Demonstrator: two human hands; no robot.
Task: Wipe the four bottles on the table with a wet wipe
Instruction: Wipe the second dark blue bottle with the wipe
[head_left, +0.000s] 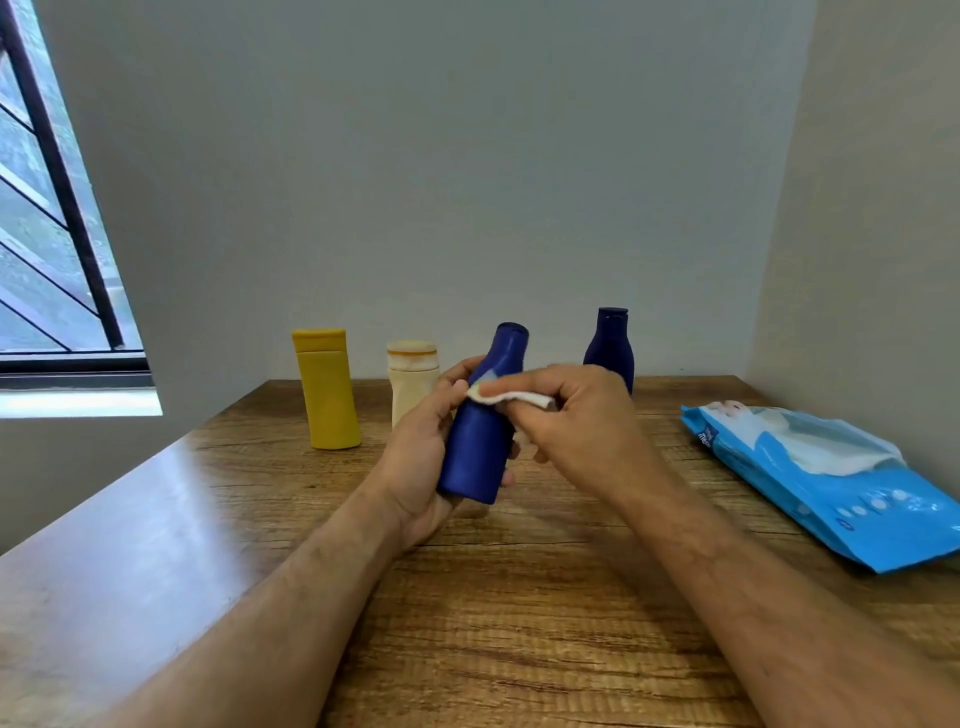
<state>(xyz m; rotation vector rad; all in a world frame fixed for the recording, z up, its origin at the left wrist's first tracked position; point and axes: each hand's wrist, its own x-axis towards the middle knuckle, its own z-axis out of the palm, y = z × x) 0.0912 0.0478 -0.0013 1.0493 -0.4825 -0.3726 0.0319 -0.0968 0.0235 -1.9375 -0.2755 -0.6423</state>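
Note:
My left hand (415, 457) grips a blue bottle (480, 441) around its body and holds it tilted above the wooden table (519, 597). My right hand (582, 415) presses a folded white wet wipe (511, 397) against the bottle's shoulder, just below its neck. Three more bottles stand upright near the back wall: a yellow one (328, 387) at the left, a cream one (410, 379) partly hidden behind my left hand, and a dark blue one (610, 345) behind my right hand.
A blue pack of wet wipes (841, 488) lies open at the table's right side, with a white wipe sticking out. Walls close the table in at the back and right. A window is at the left.

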